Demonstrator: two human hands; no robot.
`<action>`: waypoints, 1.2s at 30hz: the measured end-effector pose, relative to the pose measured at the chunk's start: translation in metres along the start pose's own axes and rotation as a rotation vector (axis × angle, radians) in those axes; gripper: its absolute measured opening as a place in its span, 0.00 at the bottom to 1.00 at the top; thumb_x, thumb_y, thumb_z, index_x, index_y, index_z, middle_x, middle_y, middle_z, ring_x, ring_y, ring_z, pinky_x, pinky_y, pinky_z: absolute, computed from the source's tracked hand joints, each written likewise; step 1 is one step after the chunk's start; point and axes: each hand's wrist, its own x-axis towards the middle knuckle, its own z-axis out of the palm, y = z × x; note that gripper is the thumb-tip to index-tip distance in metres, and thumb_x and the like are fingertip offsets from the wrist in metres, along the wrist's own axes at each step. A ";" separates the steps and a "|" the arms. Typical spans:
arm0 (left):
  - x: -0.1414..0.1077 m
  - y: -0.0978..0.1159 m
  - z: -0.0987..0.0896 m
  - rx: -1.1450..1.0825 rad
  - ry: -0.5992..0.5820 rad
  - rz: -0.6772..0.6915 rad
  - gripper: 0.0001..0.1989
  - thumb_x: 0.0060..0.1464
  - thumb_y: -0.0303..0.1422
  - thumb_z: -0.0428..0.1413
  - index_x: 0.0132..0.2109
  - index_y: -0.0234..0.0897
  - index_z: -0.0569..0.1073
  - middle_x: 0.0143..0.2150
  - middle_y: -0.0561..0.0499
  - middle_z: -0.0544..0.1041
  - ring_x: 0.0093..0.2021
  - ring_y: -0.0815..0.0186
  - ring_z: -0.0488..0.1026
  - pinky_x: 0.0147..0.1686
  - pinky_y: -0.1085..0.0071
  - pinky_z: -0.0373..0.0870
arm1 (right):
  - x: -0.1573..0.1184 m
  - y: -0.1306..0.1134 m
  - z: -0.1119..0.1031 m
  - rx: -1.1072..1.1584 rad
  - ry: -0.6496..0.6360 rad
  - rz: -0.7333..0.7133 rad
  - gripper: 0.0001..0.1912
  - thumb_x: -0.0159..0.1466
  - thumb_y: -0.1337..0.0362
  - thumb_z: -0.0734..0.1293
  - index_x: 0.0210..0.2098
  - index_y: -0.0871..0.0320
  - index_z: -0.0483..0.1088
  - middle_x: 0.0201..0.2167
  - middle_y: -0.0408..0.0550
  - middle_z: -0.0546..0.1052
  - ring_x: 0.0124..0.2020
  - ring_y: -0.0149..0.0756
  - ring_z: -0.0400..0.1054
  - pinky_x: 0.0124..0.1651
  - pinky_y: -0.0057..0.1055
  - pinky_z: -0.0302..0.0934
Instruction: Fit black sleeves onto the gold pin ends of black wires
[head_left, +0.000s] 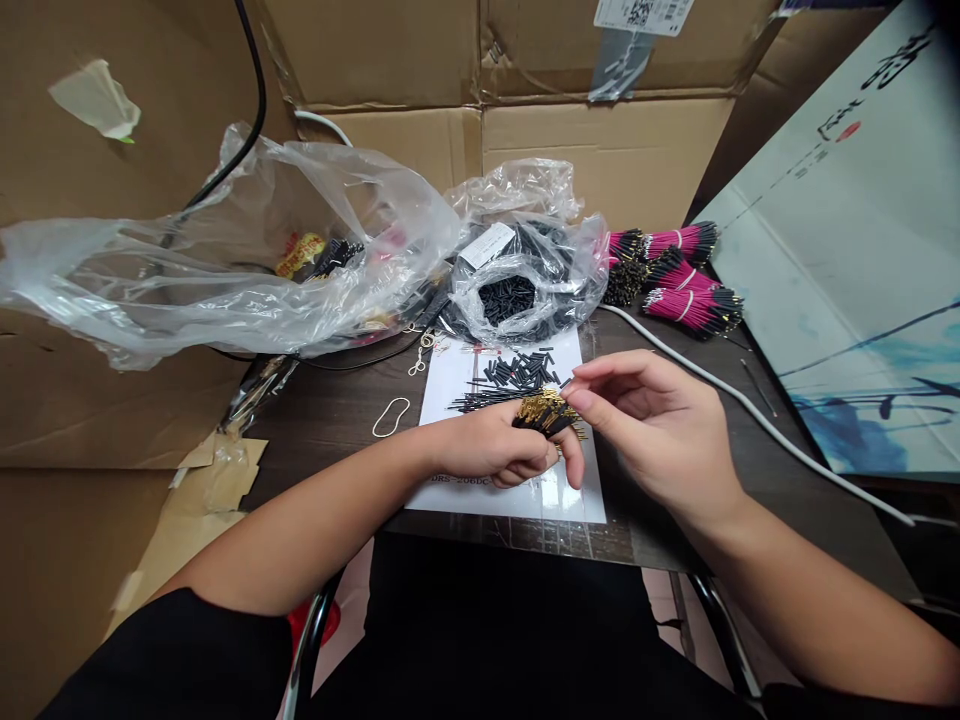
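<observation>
My left hand [487, 445] is curled around a bundle of black wires with gold metal terminals [547, 415], which fan out past its fingers. My right hand [645, 425] is raised beside the bundle, with its thumb and forefinger close to the gold ends. Nothing shows between those fingers. Under both hands lies a white printed paper sheet [581, 500], and loose short black tubes [521, 370] are heaped on it just beyond the bundle. A few thin black wires [480, 400] lie next to that heap.
A clear bag of black tubes [510, 298] sits behind the sheet, beside bundled pink-and-black wires [679, 290]. A larger clear plastic bag [225, 270] lies at the left. A rubber band [391, 416], white cable [757, 420], dark table [337, 450] and cardboard walls [600, 160] surround them.
</observation>
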 end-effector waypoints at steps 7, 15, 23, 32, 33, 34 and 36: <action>-0.001 -0.001 -0.001 0.047 0.014 -0.010 0.12 0.48 0.27 0.48 0.40 0.31 0.71 0.20 0.60 0.52 0.18 0.77 0.45 0.16 0.78 0.46 | -0.002 -0.003 -0.001 -0.060 -0.004 -0.018 0.12 0.57 0.68 0.71 0.41 0.54 0.73 0.36 0.42 0.77 0.36 0.26 0.73 0.41 0.23 0.70; -0.001 0.000 -0.001 0.083 0.052 -0.022 0.12 0.48 0.26 0.47 0.39 0.32 0.71 0.20 0.60 0.52 0.17 0.76 0.46 0.16 0.77 0.46 | -0.003 -0.005 -0.003 -0.069 -0.010 -0.013 0.14 0.57 0.69 0.72 0.43 0.54 0.73 0.35 0.42 0.78 0.36 0.27 0.73 0.40 0.23 0.70; 0.000 0.000 -0.001 0.086 0.062 -0.014 0.12 0.49 0.26 0.46 0.40 0.31 0.71 0.20 0.60 0.51 0.17 0.77 0.46 0.16 0.78 0.47 | -0.001 -0.007 -0.004 -0.052 -0.058 0.006 0.15 0.59 0.68 0.70 0.46 0.54 0.72 0.35 0.43 0.78 0.37 0.28 0.74 0.43 0.26 0.70; -0.001 -0.001 0.000 0.071 0.125 0.032 0.08 0.52 0.27 0.47 0.37 0.32 0.70 0.20 0.60 0.51 0.17 0.77 0.46 0.17 0.76 0.46 | -0.005 -0.001 -0.007 -0.396 -0.009 -0.368 0.21 0.57 0.71 0.71 0.49 0.49 0.71 0.37 0.42 0.79 0.38 0.33 0.74 0.43 0.35 0.71; -0.001 -0.001 0.000 0.071 0.135 0.035 0.08 0.52 0.27 0.47 0.37 0.32 0.70 0.20 0.60 0.52 0.18 0.77 0.46 0.17 0.76 0.46 | -0.005 0.000 -0.008 -0.462 -0.029 -0.450 0.24 0.56 0.72 0.71 0.51 0.48 0.70 0.38 0.42 0.79 0.39 0.33 0.74 0.44 0.35 0.71; -0.001 -0.001 0.000 0.071 0.147 0.037 0.08 0.52 0.27 0.47 0.37 0.32 0.69 0.20 0.60 0.52 0.18 0.76 0.47 0.17 0.76 0.47 | -0.005 0.000 -0.010 -0.516 -0.050 -0.525 0.26 0.56 0.72 0.71 0.53 0.47 0.69 0.40 0.42 0.79 0.40 0.34 0.74 0.44 0.36 0.71; 0.000 -0.001 0.000 0.066 0.166 0.043 0.07 0.51 0.26 0.47 0.36 0.32 0.69 0.20 0.60 0.52 0.18 0.76 0.47 0.17 0.76 0.46 | -0.005 0.002 -0.012 -0.587 -0.077 -0.641 0.30 0.56 0.72 0.71 0.56 0.46 0.66 0.42 0.42 0.79 0.43 0.36 0.74 0.45 0.37 0.72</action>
